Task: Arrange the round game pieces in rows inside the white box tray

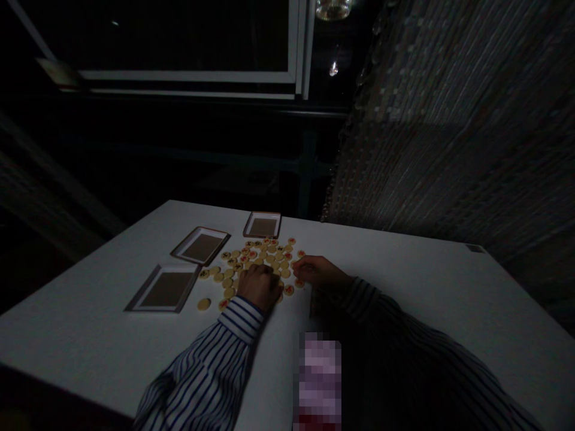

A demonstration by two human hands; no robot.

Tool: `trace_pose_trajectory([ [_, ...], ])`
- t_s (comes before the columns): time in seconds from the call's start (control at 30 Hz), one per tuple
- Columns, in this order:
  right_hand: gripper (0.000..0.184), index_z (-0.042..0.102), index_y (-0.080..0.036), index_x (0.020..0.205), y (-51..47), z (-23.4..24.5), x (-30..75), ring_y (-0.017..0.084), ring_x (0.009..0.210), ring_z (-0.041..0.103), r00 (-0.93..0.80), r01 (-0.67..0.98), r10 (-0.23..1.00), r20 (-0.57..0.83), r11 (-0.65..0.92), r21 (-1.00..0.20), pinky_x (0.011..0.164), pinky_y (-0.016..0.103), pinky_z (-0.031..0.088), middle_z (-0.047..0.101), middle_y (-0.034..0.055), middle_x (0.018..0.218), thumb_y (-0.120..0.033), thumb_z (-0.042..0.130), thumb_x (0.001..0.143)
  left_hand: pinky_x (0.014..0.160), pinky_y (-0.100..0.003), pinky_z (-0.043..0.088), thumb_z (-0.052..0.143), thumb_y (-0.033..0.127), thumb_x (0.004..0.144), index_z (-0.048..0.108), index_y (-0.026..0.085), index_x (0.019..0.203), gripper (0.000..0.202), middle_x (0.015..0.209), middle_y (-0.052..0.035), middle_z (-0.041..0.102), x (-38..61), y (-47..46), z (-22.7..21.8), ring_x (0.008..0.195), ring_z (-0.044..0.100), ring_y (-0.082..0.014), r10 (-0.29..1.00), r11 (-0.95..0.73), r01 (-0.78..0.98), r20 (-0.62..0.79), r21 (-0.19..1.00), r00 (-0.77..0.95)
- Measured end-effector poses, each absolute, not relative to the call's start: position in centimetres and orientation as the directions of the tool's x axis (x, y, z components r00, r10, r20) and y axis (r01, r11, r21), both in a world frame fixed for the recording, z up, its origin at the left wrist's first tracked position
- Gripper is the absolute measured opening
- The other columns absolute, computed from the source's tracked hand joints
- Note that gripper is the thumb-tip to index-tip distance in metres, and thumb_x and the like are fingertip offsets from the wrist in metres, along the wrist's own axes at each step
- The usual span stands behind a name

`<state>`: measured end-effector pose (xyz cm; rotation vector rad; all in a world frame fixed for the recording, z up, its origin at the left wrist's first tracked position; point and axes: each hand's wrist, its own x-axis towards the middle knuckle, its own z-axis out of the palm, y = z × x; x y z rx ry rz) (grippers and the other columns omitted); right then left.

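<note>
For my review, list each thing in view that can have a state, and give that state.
Left hand: palm down over the pieces; grip hidden.
Right hand: fingers curled at the pieces' right edge; hold unclear.
Round pieces: loose, some marked side up, others blank.
Lone piece: flat, apart from the rest.
Near box, middle box, far box: shallow, open-topped.
Bead curtain: hanging.

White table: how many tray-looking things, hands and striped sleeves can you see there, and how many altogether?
Tray-like rectangles: 3
Hands, the left hand and right hand: 2
Striped sleeves: 2
Total: 7
Not counted: the round pieces, too crowded and dim, and a dark thing below the right hand, too shaded to identify.
</note>
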<state>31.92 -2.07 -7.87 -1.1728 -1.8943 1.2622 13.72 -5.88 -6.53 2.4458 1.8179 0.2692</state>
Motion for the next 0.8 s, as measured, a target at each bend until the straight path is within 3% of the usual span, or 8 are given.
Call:
trace_pose_trajectory([
  [0.13, 0.015, 0.059, -0.016, 0.078, -2.3, -7.6, 32.2, 0.014, 0.073, 0.06, -0.445, 0.347, 0.896, -0.003, 0.169, -0.922, 0.068, 0.026, 0.046, 0.065, 0.0046, 0.084, -0.028, 0.057, 0.069, 0.075, -0.044, 0.037, 0.052, 0.035, 0.071, 0.068, 0.023, 0.079, 0.022, 0.095, -0.0099, 0.061, 14.1, -5.6, -6.4, 0.095, 0.049, -0.031, 0.962, -0.271, 0.954, 0.07, 0.131, 0.264],
  [0.5, 0.015, 0.059, -0.016, 0.076, -2.6, -7.0, 32.1, 0.013, 0.069, 0.059, -0.43, 0.361, 0.903, -0.016, 0.156, -0.919, 0.064, 0.024, 0.045, 0.064, 0.0028, 0.075, -0.029, 0.056, 0.069, 0.071, -0.042, 0.038, 0.05, 0.036, 0.069, 0.067, 0.019, 0.074, 0.024, 0.085, -0.0113, 0.063, 14.5, -5.6, -6.2, 0.088, 0.051, -0.031, 0.961, -0.271, 0.96, 0.085, 0.069, 0.265],
  [0.8, 0.016, 0.059, -0.015, 0.077, -2.8, -6.5, 32.2, 0.014, 0.071, 0.059, -0.427, 0.383, 0.904, -0.003, 0.178, -0.906, 0.066, 0.025, 0.045, 0.064, 0.0035, 0.076, -0.029, 0.056, 0.069, 0.07, -0.038, 0.038, 0.044, 0.034, 0.072, 0.066, 0.022, 0.073, 0.025, 0.079, -0.0088, 0.066, 14.6, -5.4, -6.8, 0.083, 0.056, -0.0262, 0.953, -0.297, 0.955, 0.066, 0.025, 0.295],
])
